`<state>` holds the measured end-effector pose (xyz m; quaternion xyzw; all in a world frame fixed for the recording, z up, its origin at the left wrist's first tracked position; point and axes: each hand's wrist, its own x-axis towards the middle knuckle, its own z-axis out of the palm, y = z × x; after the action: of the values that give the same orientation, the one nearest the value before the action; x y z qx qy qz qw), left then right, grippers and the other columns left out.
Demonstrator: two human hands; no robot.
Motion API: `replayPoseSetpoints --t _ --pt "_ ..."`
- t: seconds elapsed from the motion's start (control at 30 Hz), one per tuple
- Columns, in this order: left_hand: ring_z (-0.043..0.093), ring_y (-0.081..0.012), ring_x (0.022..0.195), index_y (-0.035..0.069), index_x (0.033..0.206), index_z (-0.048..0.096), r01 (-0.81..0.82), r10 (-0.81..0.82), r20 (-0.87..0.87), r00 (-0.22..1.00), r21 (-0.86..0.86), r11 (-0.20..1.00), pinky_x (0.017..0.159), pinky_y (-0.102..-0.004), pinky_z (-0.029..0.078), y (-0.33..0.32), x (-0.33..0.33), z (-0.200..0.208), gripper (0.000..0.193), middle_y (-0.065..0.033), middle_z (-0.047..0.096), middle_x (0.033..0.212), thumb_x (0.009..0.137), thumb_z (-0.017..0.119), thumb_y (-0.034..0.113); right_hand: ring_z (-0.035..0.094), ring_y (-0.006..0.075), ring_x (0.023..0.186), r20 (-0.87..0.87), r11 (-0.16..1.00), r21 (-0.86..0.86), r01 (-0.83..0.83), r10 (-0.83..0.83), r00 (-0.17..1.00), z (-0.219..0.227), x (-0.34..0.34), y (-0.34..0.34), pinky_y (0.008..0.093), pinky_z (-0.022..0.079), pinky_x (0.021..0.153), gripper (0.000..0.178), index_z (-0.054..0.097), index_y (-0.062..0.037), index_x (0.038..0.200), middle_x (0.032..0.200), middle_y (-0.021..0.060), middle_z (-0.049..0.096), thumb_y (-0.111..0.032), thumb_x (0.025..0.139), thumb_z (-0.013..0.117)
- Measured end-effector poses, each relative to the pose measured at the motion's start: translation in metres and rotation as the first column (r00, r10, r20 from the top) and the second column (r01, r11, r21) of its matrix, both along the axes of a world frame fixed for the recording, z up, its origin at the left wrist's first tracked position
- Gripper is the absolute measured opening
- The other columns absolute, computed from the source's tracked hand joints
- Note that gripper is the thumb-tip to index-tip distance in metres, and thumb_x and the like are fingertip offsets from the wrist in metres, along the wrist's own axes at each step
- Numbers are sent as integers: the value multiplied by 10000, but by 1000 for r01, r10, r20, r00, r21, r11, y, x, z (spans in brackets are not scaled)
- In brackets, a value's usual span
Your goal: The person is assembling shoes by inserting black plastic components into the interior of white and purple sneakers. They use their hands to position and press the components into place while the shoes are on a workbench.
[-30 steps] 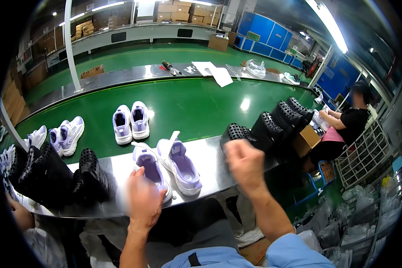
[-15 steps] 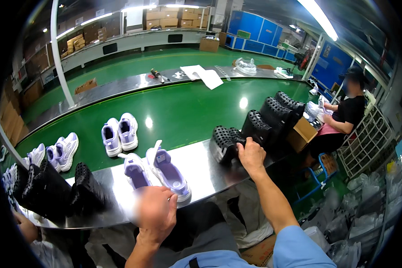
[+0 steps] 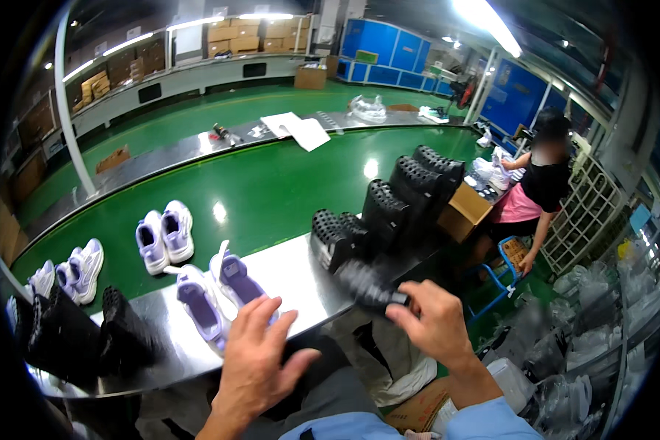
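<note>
A black, perforated, shoe-shaped form (image 3: 365, 281), blurred by motion, is pinched at one end by my right hand (image 3: 438, 317) above the metal ledge's near edge. My left hand (image 3: 253, 356) is open, fingers spread and empty, just in front of a white and lilac sneaker pair. Of that pair, the left sneaker (image 3: 196, 302) and the right sneaker (image 3: 236, 277) lie on the metal ledge (image 3: 286, 268), openings up and tongues raised; my left fingers partly cover the right one. Several upright black perforated forms (image 3: 383, 209) stand to the right, just beyond the held one.
More black forms (image 3: 64, 334) stand at the left. Other sneakers (image 3: 165, 236) rest on the green belt (image 3: 271, 198); white paper (image 3: 298, 132) lies on the far ledge. A co-worker (image 3: 543, 172) is at the right, near an open cardboard box (image 3: 464, 211) and a blue-framed stool (image 3: 502, 271).
My right hand has drawn the black form toward me, away from the standing row. My left hand's fingers have spread. The co-worker has lowered one hand to the stool.
</note>
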<state>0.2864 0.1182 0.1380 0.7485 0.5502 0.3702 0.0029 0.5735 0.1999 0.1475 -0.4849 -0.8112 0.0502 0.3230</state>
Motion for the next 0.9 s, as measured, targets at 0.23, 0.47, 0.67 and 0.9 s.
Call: replayPoseSetpoints --t 0.23,0.47,0.67,0.9 --pt "713 -409 1039 0 1342 668 395 -325 226 918 -580 712 900 -466 577 9 -3 5 678 -234 723 1177 884 804 481 667 318 773 -172 712 -417 -565 549 818 -2 -13 -11 392 534 701 446 696 -18 1211 894 137 659 -313 904 830" --pt "737 -219 837 14 1262 737 390 -271 281 921 -693 607 747 -346 571 9 -33 14 549 -134 779 991 882 879 383 726 376 849 -86 667 -422 -614 645 760 2 -47 -10 433 558 737 331 695 -15 1077 922 193 719 -301 940 789" --pt "706 -330 1142 -18 1382 647 -283 338 292 894 -216 935 964 -424 557 43 -58 1 497 -263 712 1265 952 758 205 553 89 635 -390 582 -601 -548 385 836 -10 -48 46 294 448 581 386 727 13 961 682 23 618 -365 954 808" --pt "698 -424 1130 -56 1322 653 -427 463 23 886 -352 833 995 -463 539 113 -84 -47 506 -300 726 1170 897 768 193 318 22 509 -578 150 -806 -573 12 816 -13 -89 91 220 224 431 363 552 -118 774 630 -82 393 -303 1033 727"
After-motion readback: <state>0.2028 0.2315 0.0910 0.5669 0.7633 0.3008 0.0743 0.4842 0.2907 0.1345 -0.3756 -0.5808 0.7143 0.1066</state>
